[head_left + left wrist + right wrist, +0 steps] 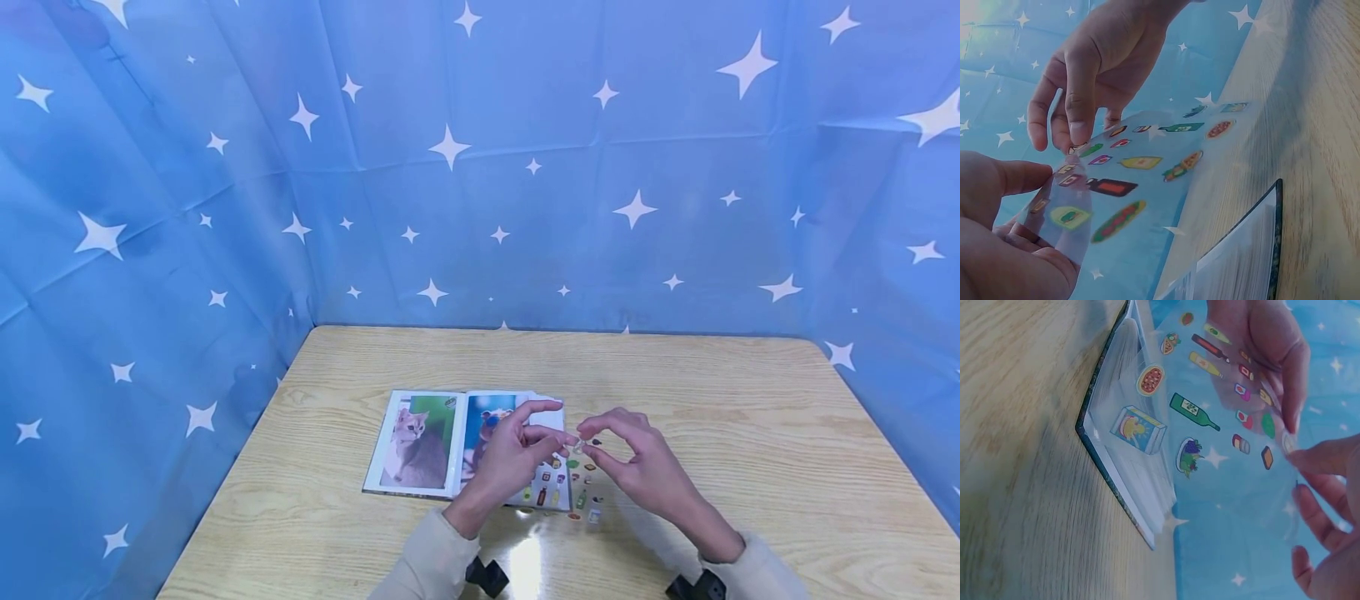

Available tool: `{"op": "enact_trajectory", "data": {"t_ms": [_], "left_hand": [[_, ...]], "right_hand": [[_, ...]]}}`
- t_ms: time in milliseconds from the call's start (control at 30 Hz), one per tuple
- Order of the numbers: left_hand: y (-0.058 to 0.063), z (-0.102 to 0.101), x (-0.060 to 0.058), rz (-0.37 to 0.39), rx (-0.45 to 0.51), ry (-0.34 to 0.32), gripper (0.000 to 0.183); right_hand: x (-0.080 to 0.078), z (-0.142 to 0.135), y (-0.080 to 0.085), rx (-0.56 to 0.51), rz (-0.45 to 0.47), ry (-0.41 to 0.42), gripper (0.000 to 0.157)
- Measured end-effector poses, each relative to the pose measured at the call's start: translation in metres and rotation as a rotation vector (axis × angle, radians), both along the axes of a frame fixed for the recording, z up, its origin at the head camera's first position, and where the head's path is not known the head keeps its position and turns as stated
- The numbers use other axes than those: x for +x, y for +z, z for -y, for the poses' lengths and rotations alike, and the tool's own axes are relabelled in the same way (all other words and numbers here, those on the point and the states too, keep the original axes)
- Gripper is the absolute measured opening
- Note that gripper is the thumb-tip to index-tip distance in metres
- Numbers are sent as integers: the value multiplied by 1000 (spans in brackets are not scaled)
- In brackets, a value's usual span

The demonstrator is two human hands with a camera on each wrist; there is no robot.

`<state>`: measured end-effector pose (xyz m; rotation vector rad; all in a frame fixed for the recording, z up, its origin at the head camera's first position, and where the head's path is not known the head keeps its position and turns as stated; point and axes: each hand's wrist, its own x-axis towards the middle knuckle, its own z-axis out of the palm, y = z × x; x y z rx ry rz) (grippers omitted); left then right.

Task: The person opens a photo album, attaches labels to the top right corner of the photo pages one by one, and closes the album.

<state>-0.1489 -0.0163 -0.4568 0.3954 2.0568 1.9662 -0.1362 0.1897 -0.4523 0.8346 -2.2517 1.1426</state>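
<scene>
A clear sticker sheet (1154,147) printed with small food and bottle stickers is held up above the table. My left hand (510,458) grips its edge, with the thumb on one face and fingers behind, visible through the film in the left wrist view. At the sheet's far edge, my right hand (641,462) pinches a small, pale, see-through piece between thumb and forefinger; its print is too small to read. The right hand's other fingers are loosely bent. Among the stickers are a green bottle (1194,412), a pizza (1150,380) and a blue box (1138,430).
An open photo album (456,446) lies on the wooden table (750,417), partly behind my left hand. Its left page carries a cat photo (420,454), its right a second animal picture (480,417). A blue star-patterned cloth (525,208) hangs behind the table and along its sides.
</scene>
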Motion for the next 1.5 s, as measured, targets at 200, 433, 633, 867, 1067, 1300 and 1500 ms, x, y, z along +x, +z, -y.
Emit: {"op": "enact_trajectory", "data": {"t_ms": [200, 433, 633, 867, 1067, 1300, 1500], "left_hand": [[1, -1, 1, -1, 6, 6, 38], [0, -1, 0, 4, 8, 11, 39], [-1, -2, 0, -5, 10, 9, 38], [-2, -4, -1, -4, 15, 18, 36], [-2, -6, -1, 14, 17, 39, 36], [-5, -7, -2, 30, 16, 57, 35], [-9, -9, -2, 26, 16, 60, 34]], "right_hand": [[0, 0, -1, 4, 8, 8, 41], [-2, 1, -1, -1, 3, 26, 40], [-3, 0, -2, 1, -4, 29, 40], [-3, -1, -3, 6, 10, 51, 40], [-1, -1, -1, 29, 37, 46, 39], [0, -2, -1, 60, 77, 32, 37], [0, -3, -3, 74, 83, 29, 34]]}}
